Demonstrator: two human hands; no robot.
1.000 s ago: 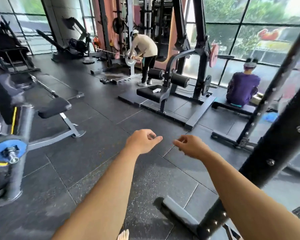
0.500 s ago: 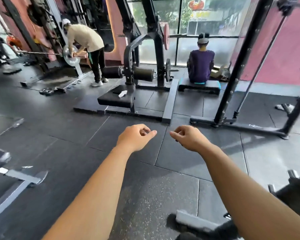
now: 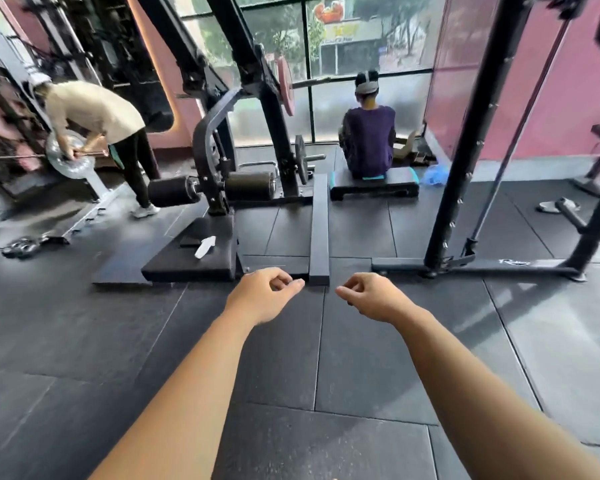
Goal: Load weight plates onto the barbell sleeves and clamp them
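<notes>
My left hand [image 3: 264,296] and right hand [image 3: 371,297] hover loosely curled, each grip empty; I judge fetching comes first, perhaps the pink plate [image 3: 286,86], approached squarely.

Under left hand [image 3: 262,296] and right hand [image 3: 371,297]: floor tiles [image 3: 361,375] black, grey speckle. Beyond left hand: black leg machine [image 3: 219,157], pink weight plate [image 3: 286,85], white rag [image 3: 205,246]. Beyond right hand: seated person's top [image 3: 368,140] purple, step platform [image 3: 395,177] black with teal ends, pink wall [image 3: 551,98].

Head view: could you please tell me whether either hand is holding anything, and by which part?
Nothing is held. The left hand and the right hand are both empty, fingers loosely curled, above the floor mats.
</notes>
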